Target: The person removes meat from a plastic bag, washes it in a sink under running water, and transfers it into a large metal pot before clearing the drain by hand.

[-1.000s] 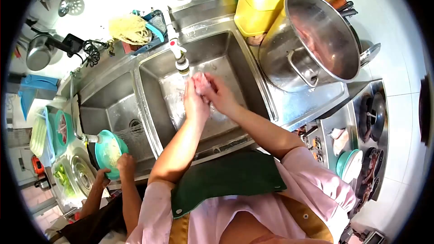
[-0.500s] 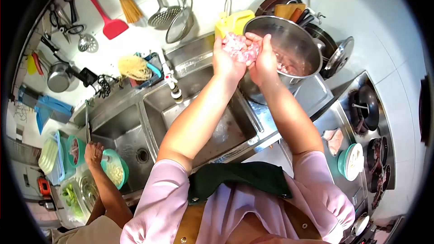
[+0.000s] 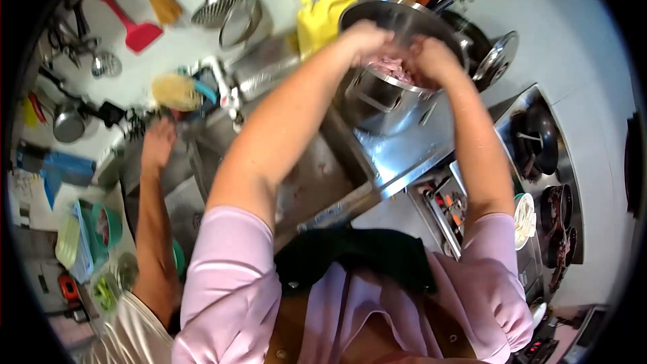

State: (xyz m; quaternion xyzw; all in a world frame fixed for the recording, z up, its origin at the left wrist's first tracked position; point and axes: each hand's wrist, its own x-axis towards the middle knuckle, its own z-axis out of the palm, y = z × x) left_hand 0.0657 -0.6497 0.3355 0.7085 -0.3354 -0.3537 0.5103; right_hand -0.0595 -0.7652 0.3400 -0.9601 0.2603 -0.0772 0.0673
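Observation:
A large steel pot (image 3: 384,104) stands on the metal counter right of the sink, with pale pink pieces of raw meat (image 3: 393,66) inside. My left hand (image 3: 371,42) reaches over the pot's left rim, smeared by motion. Across from it, my right hand (image 3: 433,61) is inside the right side of the opening, also blurred. Both hands are right by the meat, but their fingers are too smeared to show whether they hold any. Close behind my left hand stands a yellow jug (image 3: 325,23).
A co-worker's hand (image 3: 160,141) reaches to the back of the left sink, near the sponge (image 3: 176,92). The faucet (image 3: 226,91) stands behind the sink basin (image 3: 323,182). Pans (image 3: 539,148) sit at the right, beside a tub of white strips (image 3: 524,221). Utensils hang on the wall.
My hands moved from cupping the meat above the pot's left rim to down at its opening, now apart. The co-worker's hand moved farther back, away from the green bowl.

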